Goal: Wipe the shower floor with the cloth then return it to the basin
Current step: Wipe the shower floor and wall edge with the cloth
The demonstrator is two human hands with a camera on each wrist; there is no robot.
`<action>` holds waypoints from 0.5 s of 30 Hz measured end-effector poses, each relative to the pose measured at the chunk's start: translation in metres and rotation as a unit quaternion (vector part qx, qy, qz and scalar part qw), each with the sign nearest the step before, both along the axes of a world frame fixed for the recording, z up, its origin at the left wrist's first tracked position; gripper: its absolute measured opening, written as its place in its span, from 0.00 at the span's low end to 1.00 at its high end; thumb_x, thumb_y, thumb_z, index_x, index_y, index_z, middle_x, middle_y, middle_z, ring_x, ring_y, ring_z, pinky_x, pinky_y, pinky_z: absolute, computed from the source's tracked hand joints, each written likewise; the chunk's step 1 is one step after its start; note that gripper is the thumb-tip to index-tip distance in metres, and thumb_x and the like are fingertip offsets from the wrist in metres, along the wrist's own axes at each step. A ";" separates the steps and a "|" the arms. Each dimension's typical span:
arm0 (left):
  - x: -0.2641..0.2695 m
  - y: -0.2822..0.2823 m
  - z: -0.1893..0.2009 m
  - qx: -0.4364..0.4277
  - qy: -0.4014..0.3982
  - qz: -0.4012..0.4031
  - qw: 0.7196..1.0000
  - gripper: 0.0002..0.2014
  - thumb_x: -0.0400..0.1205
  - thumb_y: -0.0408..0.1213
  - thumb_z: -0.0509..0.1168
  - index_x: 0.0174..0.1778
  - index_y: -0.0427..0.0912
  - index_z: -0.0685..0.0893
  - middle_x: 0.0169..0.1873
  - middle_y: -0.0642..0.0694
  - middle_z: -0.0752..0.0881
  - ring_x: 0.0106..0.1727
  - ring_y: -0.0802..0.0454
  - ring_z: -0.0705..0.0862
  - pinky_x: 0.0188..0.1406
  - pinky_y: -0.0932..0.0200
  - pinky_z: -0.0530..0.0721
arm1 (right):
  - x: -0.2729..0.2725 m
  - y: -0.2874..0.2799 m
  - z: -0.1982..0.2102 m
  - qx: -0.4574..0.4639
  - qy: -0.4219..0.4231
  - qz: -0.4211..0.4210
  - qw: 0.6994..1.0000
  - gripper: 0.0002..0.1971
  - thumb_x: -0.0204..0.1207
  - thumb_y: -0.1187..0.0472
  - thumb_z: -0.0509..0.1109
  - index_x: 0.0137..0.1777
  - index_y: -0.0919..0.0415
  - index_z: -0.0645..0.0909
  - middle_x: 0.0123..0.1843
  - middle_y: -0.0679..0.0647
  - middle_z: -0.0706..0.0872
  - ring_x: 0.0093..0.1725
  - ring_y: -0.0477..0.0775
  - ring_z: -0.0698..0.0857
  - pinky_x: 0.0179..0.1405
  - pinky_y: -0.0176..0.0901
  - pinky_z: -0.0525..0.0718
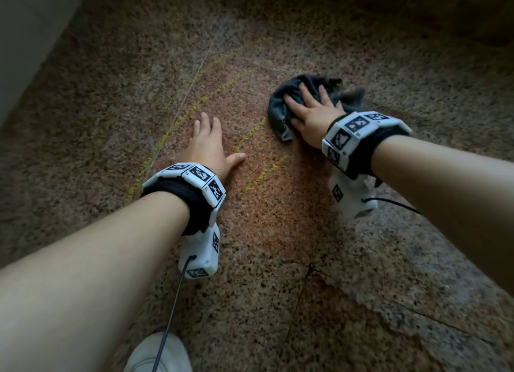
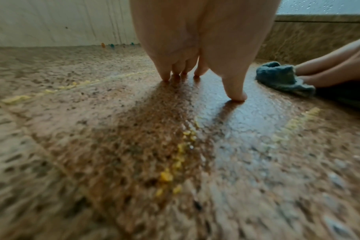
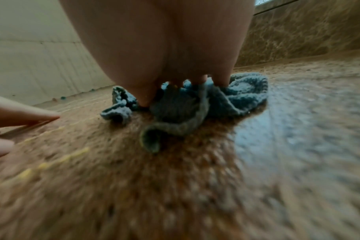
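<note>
Right hand [image 1: 311,115] lay flat on the bunched grey-blue cloth [image 1: 281,107], fingers spread and straight, palm pressing it onto the speckled stone floor [image 1: 361,274]. No pinch or curl seen; it pressed rather than gripped, likely so the whole palm could drive the wipe.

Left hand [image 1: 207,146] rested bare on the floor beside the cloth, apart from it, fingers extended, fingertips [image 2: 235,97] touching the wet sheen. Judged a brace for the crouched body; it held nothing.

Yellow streaks [image 1: 205,99] ran across the floor between and in front of the hands, so wiping looked unfinished.

Basin not in any view. Cloth's underside hidden. Both wrist views blurred near the lens. A pale shoe [image 1: 158,355] was cut off at the bottom edge.
</note>
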State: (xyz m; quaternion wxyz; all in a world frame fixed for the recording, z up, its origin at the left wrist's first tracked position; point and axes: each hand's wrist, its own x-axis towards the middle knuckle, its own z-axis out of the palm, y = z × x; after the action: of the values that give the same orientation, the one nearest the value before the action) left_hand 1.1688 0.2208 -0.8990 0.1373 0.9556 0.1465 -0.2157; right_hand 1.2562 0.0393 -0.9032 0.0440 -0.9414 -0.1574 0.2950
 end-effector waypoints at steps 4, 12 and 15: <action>-0.004 -0.001 0.001 0.013 0.001 -0.002 1.000 0.44 0.79 0.55 0.63 0.83 0.39 0.48 0.83 0.41 0.44 0.84 0.46 0.45 0.80 0.50 0.53 | 0.004 0.006 -0.001 -0.002 -0.004 -0.005 1.000 0.28 0.85 0.48 0.50 0.82 0.39 0.44 0.86 0.48 0.38 0.84 0.64 0.39 0.78 0.70 0.47; -0.008 -0.004 0.008 0.015 0.004 -0.004 1.000 0.44 0.79 0.53 0.64 0.83 0.38 0.47 0.83 0.39 0.44 0.84 0.45 0.45 0.80 0.50 0.52 | -0.027 -0.020 0.000 -0.024 0.004 0.043 0.999 0.28 0.86 0.48 0.47 0.82 0.40 0.40 0.85 0.48 0.36 0.84 0.62 0.39 0.80 0.64 0.47; -0.009 -0.009 0.012 0.023 0.007 -0.005 1.000 0.43 0.80 0.53 0.63 0.83 0.38 0.48 0.83 0.40 0.44 0.84 0.45 0.45 0.80 0.48 0.54 | -0.045 -0.030 0.002 -0.032 0.007 0.062 0.998 0.28 0.86 0.47 0.45 0.83 0.41 0.39 0.85 0.48 0.36 0.84 0.62 0.39 0.80 0.64 0.47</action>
State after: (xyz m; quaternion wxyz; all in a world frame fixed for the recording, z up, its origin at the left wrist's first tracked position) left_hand 1.1601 0.2117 -0.8868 0.1133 0.9576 0.1475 -0.2199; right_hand 1.2114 0.0089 -0.9009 -0.0038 -0.9285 -0.2059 0.3091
